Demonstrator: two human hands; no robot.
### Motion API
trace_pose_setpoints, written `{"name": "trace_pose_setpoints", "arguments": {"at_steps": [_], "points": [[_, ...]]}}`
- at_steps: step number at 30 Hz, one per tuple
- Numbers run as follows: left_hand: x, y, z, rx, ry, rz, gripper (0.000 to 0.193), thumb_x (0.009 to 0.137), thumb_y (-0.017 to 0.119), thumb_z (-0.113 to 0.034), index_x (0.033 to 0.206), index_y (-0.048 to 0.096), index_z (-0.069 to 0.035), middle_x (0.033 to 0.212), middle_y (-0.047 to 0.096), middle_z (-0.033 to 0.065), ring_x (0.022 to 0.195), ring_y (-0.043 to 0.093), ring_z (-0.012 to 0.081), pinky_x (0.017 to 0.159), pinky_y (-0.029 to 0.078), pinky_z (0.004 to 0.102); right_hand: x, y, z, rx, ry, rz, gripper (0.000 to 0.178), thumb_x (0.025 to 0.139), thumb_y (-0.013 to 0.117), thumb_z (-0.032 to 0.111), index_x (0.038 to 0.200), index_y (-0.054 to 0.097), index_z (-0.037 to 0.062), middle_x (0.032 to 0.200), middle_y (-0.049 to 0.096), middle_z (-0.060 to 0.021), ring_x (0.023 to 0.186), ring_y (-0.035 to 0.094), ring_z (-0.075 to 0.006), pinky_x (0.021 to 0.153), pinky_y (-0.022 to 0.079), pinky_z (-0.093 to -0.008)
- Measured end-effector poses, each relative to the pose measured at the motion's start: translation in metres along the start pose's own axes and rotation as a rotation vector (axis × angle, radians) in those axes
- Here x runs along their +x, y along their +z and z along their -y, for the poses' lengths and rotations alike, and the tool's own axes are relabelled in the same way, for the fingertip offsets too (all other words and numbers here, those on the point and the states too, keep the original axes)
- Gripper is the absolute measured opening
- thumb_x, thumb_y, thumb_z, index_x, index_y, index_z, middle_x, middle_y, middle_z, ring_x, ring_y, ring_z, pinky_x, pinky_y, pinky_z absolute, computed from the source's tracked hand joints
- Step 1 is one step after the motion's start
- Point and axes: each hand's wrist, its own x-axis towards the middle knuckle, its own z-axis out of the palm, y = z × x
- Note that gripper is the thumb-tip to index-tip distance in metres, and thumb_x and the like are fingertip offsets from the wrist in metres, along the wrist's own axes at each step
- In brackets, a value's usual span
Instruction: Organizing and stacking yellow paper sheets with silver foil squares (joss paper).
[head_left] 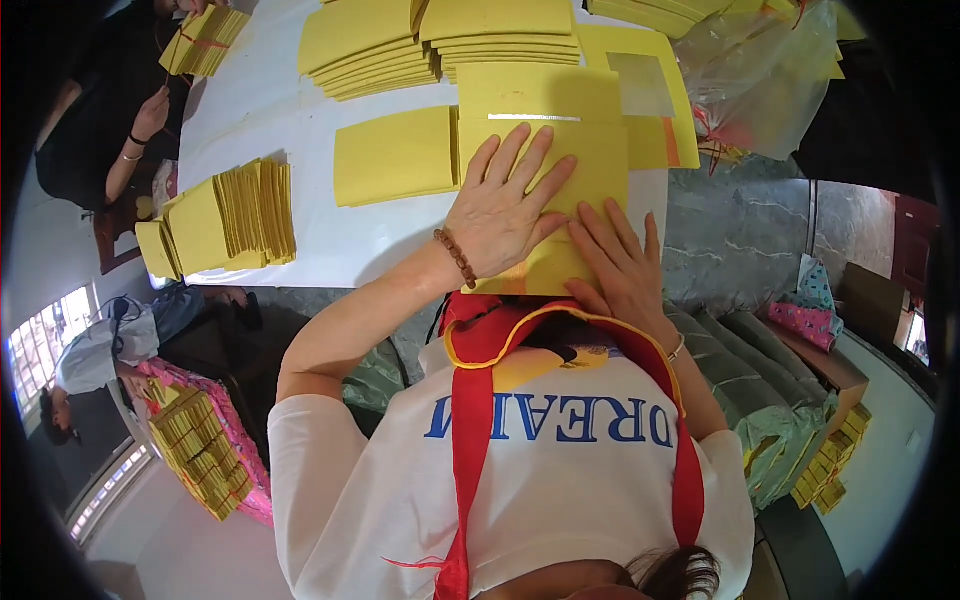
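Observation:
A large yellow paper sheet lies in front of me at the near edge of the table, with a pale strip across its upper part. My left hand rests flat on it, fingers spread, the tips just below that strip. Lower on the same sheet lies my right hand, its fingers stretched out and apart. Neither hand grips anything. Left of the sheet sits a folded yellow paper piece. Partly under the sheet's right side is another yellow piece with a greyish rectangle.
Yellow stacks stand along the back of the white table. A row of folded pieces is at its left. A clear plastic bag lies back right. Another person's hand is near a tied bundle.

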Motion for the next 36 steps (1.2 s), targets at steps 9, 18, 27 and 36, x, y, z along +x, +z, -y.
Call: {"name": "trace_pose_setpoints", "arguments": {"at_steps": [9, 18, 27, 36], "points": [[-0.002, -0.012, 0.005, 0.015, 0.250, 0.008, 0.060, 0.075, 0.066, -0.033, 0.125, 0.049, -0.004, 0.124, 0.047, 0.0184, 0.108, 0.045, 0.0312, 0.089, 0.037, 0.0423, -0.002, -0.002, -0.014, 0.433, 0.064, 0.059, 0.053, 0.087, 0.054, 0.036, 0.132, 0.045, 0.0098, 0.138, 0.042, -0.0082, 0.132, 0.032, -0.0296, 0.108, 0.021, -0.0470], [-0.003, -0.010, -0.003, 0.063, 0.158, -0.102, 0.053, 0.069, 0.057, -0.007, 0.121, 0.050, 0.003, 0.116, 0.055, 0.0178, 0.100, 0.053, 0.0284, 0.083, 0.045, 0.0366, 0.000, -0.005, -0.029, 1.223, 0.294, -0.342, 0.047, 0.093, 0.047, 0.021, 0.136, 0.037, 0.0032, 0.130, 0.050, -0.0151, 0.123, 0.045, -0.0233, 0.104, 0.029, -0.0356], [-0.072, -0.045, 0.094, 0.329, -0.137, -0.498, 0.052, 0.071, 0.056, -0.001, 0.122, 0.055, -0.010, 0.120, 0.058, 0.0053, 0.106, 0.054, 0.0217, 0.087, 0.039, 0.0372, -0.003, -0.005, -0.017, 1.074, 0.314, -0.271, 0.046, 0.090, 0.052, 0.015, 0.133, 0.041, 0.0029, 0.124, 0.054, -0.0129, 0.118, 0.048, -0.0219, 0.102, 0.033, -0.0349], [-0.098, 0.017, 0.151, 0.374, -0.132, -0.183, 0.057, 0.071, 0.060, -0.006, 0.126, 0.051, -0.016, 0.125, 0.054, 0.0037, 0.111, 0.050, 0.0212, 0.091, 0.036, 0.0398, 0.004, -0.002, -0.013, 0.875, 0.311, -0.183, 0.033, 0.087, 0.055, 0.010, 0.119, 0.054, 0.0030, 0.111, 0.062, -0.0091, 0.106, 0.056, -0.0179, 0.092, 0.041, -0.0295]]}}
